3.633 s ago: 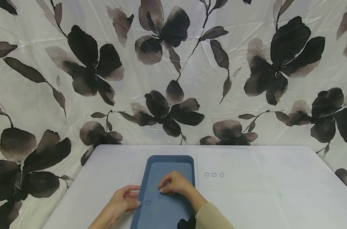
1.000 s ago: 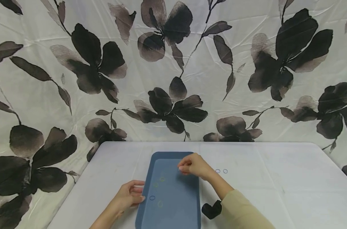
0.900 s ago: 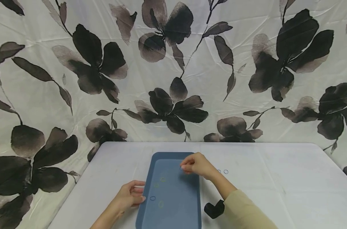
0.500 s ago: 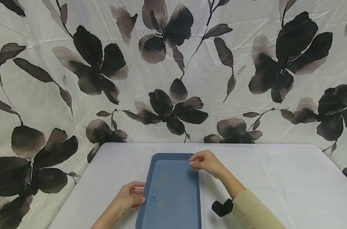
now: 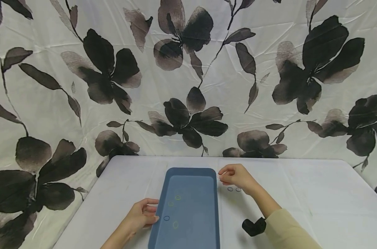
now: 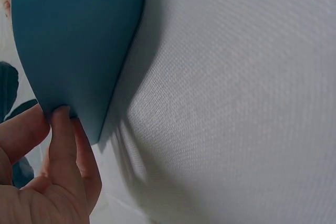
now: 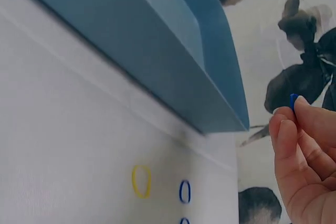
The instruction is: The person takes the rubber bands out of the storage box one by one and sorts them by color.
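Note:
My left hand grips the left rim of a blue tray, thumb and fingers at its edge. On the tray lie one blue rubber band and several yellow ones, such as a yellow rubber band. Just beyond the tray's right rim, my right hand hovers over the table. Thumb and forefinger pinch a small blue rubber band. Below that hand, two blue rubber bands rest side by side on the tabletop. A yellow rubber band lies near them in the right wrist view.
A white cloth covers the table. Behind it hangs a pale curtain with dark flowers. A black object sits by the right sleeve. The tray's raised wall stands between the two groups of bands.
My right hand has lifted one of two blue rubber bands from the tray and carried it right, past the right rim. My left hand keeps its hold on the tray.

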The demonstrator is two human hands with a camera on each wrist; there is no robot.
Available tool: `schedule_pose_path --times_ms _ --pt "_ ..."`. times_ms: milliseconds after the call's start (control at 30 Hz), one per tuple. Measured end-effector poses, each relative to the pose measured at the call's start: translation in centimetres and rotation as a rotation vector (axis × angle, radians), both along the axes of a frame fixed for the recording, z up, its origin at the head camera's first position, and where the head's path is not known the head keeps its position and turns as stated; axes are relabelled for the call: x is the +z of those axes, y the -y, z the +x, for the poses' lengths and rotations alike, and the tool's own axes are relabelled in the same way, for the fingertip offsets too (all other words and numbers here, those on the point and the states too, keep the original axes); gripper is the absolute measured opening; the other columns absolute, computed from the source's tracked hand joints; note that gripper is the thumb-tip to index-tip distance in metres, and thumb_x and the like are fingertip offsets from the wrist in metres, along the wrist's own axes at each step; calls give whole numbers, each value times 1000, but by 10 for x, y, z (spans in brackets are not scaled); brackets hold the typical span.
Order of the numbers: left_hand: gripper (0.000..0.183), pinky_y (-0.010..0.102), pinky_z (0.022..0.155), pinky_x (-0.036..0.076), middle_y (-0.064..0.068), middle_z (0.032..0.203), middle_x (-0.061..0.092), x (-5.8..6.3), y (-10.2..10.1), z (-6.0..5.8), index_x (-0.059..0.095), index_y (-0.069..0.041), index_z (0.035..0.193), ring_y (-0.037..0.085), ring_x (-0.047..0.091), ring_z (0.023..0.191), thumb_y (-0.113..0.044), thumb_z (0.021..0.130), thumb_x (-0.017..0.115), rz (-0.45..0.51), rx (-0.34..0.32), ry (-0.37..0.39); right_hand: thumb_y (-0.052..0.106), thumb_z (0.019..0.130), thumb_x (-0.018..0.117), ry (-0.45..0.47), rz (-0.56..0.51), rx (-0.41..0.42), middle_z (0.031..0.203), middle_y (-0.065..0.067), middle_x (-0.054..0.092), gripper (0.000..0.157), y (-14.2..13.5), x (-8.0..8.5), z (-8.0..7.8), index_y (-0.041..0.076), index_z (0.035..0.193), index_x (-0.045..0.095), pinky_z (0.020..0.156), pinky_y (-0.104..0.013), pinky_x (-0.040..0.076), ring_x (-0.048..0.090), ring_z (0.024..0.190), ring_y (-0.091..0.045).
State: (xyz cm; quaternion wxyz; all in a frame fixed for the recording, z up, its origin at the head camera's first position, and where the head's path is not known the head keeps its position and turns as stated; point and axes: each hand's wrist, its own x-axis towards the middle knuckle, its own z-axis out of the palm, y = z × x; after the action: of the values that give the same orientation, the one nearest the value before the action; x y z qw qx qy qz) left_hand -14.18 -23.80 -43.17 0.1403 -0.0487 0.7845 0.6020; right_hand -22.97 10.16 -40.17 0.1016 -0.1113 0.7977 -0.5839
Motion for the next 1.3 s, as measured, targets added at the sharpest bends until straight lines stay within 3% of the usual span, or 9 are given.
schedule_pose_path --times_ms 200,500,833,1300 --pt "56 36 65 54 15 96 56 1 -1 2 45 12 123 19 60 77 14 72 68 2 4 3 -3 84 63 17 -3 -22 80 -18 67 20 -9 0 0 -13 101 60 71 -37 55 66 75 -25" --pt "56 36 65 54 16 96 56 1 -2 2 45 12 123 19 60 77 14 72 68 2 0 5 -2 84 64 20 9 -60 83 -24 66 17 -25 -3 1 -12 98 61 68 -32 56 66 77 -28" --pt "56 36 65 54 15 97 56 2 -2 1 45 11 123 18 60 76 14 72 68 -4 6 15 -2 84 65 48 -1 -90 81 -18 67 20 -44 -4 3 -14 99 60 69 -35 56 66 72 -22" --pt "55 35 64 54 13 96 58 3 -2 1 46 10 123 17 60 76 14 72 68 -6 1 8 0 84 65 66 35 -132 78 -15 67 16 -73 -12 5 -11 94 60 65 -29 55 65 69 -18"
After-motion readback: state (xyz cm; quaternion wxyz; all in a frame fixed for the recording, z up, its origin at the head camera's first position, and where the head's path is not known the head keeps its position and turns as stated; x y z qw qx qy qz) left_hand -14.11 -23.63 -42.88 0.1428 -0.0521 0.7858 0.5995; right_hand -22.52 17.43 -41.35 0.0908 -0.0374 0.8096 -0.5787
